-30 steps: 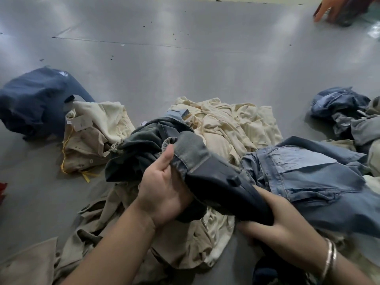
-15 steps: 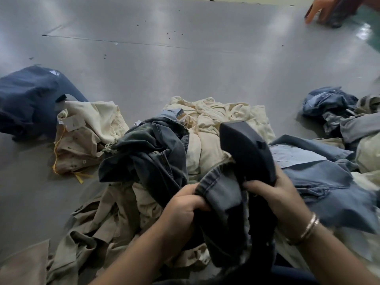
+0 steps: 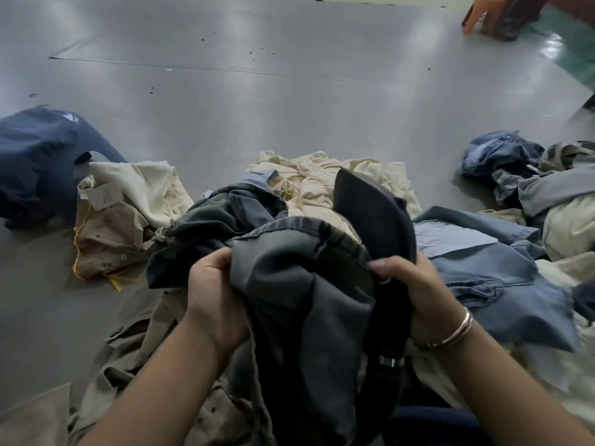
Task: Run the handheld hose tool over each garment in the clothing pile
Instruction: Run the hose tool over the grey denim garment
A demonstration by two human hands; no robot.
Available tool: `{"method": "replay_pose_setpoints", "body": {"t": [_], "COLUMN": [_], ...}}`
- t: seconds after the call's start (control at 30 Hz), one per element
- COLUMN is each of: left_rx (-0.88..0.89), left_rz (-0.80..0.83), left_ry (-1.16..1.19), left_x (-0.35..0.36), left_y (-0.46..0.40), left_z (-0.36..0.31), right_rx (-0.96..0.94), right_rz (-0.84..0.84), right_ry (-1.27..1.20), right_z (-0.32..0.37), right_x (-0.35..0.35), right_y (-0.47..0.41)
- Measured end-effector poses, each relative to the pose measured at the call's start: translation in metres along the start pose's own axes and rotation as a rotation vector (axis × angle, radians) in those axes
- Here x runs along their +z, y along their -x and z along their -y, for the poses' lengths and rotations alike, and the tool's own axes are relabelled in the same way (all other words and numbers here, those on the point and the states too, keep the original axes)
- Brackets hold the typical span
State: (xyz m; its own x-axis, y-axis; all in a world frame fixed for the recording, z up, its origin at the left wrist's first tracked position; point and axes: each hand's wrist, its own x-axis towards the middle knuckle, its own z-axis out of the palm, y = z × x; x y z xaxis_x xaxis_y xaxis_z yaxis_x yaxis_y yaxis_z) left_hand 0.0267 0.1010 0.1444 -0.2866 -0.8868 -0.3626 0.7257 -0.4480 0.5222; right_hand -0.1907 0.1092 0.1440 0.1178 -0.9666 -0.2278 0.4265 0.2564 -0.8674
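Gripping a faded dark grey denim garment point(image 3: 289, 284) from both sides, the person holds it bunched up over the middle of the clothing pile. The left hand point(image 3: 214, 297) has its fingers curled tight into the fabric's left edge; the right hand point(image 3: 415, 294) is clamped on the right side, where a dark, curved, stiff-looking flap point(image 3: 370, 214) stands up above the knuckles — whether that belongs to the garment or to something else, I cannot tell. A thin metal bangle point(image 3: 457, 329) circles the right wrist, and just below it a black tube-like piece with a silver ring point(image 3: 390, 361) hangs down among the folds.

Under and behind the held garment lies a crumpled cream cotton garment point(image 3: 322, 178), with a dark green-grey garment point(image 3: 206, 223) just to the left of it. To the right, touching the pile, a light blue denim garment point(image 3: 483, 268) lies spread out. Further left sits a beige garment with a paper tag and yellow stitching point(image 3: 122, 214), beside a navy blue garment point(image 3: 38, 162). A separate heap of blue and pale clothes point(image 3: 521, 175) sits at the right edge. All of it rests on a smooth grey floor point(image 3: 257, 107). At the top right corner — well apart from the pile — another person's hand point(image 3: 479, 11) touches the floor.
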Motion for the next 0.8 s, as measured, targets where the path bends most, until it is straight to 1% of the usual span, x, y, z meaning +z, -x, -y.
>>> {"method": "replay_pose_setpoints", "body": {"t": [0.03, 0.07, 0.13, 0.17, 0.2, 0.23, 0.27, 0.33, 0.37, 0.4, 0.43, 0.5, 0.53, 0.57, 0.6, 0.67, 0.7, 0.73, 0.8], "left_rx": [0.017, 0.053, 0.148, 0.206, 0.272, 0.323, 0.342, 0.295, 0.255, 0.212, 0.164, 0.034, -0.023, -0.086, -0.179, -0.39, -0.441, -0.46, -0.437], "left_rz": [-0.066, -0.136, -0.257, -0.278, -0.241, -0.147, -0.001, 0.297, 0.384, 0.433, 0.444, 0.478, 0.505, 0.52, 0.522, 0.501, 0.474, 0.429, 0.345], "left_ry": [-0.062, -0.179, -0.605, -0.838, -1.019, -1.131, -1.22, -1.387, -1.462, -1.522, -1.573, -1.591, -1.568, -1.49, -1.362, -1.006, -0.857, -0.732, -0.514], "left_x": [-0.004, -0.007, -0.01, -0.01, -0.009, -0.007, -0.005, 0.002, 0.007, 0.013, 0.019, 0.028, 0.03, 0.03, 0.027, 0.024, 0.022, 0.02, 0.02], "left_y": [-0.004, -0.007, -0.014, -0.016, -0.016, -0.016, -0.016, -0.015, -0.015, -0.014, -0.013, -0.013, -0.012, -0.011, -0.008, -0.002, 0.0, 0.002, 0.004], "left_z": [-0.004, -0.007, -0.012, -0.012, -0.013, -0.013, -0.015, -0.019, -0.02, -0.019, -0.018, -0.012, -0.012, -0.014, -0.016, -0.014, -0.009, -0.001, 0.011], "right_rx": [-0.004, -0.014, -0.045, -0.061, -0.069, -0.073, -0.073, -0.066, -0.06, -0.053, -0.048, -0.047, -0.05, -0.054, -0.064, -0.091, -0.098, -0.1, -0.105], "right_rz": [-0.004, 0.004, 0.048, 0.067, 0.081, 0.094, 0.108, 0.147, 0.168, 0.189, 0.21, 0.229, 0.211, 0.171, 0.111, -0.023, -0.064, -0.089, -0.149], "right_ry": [-0.028, -0.054, -0.086, -0.09, -0.09, -0.086, -0.077, -0.042, -0.02, 0.001, 0.021, 0.053, 0.059, 0.066, 0.086, 0.161, 0.208, 0.268, 0.407], "right_z": [0.006, 0.012, 0.022, 0.025, 0.027, 0.027, 0.027, 0.027, 0.026, 0.025, 0.026, 0.029, 0.031, 0.034, 0.036, 0.038, 0.035, 0.032, 0.023], "right_x": [0.0, 0.0, 0.0, -0.001, 0.0, 0.0, 0.002, 0.005, 0.006, 0.008, 0.009, 0.011, 0.009, 0.006, 0.002, -0.006, -0.009, -0.009, -0.008], "right_y": [0.001, 0.003, 0.006, 0.008, 0.009, 0.011, 0.013, 0.014, 0.015, 0.015, 0.016, 0.016, 0.015, 0.012, 0.008, -0.002, -0.006, -0.01, -0.016]}}
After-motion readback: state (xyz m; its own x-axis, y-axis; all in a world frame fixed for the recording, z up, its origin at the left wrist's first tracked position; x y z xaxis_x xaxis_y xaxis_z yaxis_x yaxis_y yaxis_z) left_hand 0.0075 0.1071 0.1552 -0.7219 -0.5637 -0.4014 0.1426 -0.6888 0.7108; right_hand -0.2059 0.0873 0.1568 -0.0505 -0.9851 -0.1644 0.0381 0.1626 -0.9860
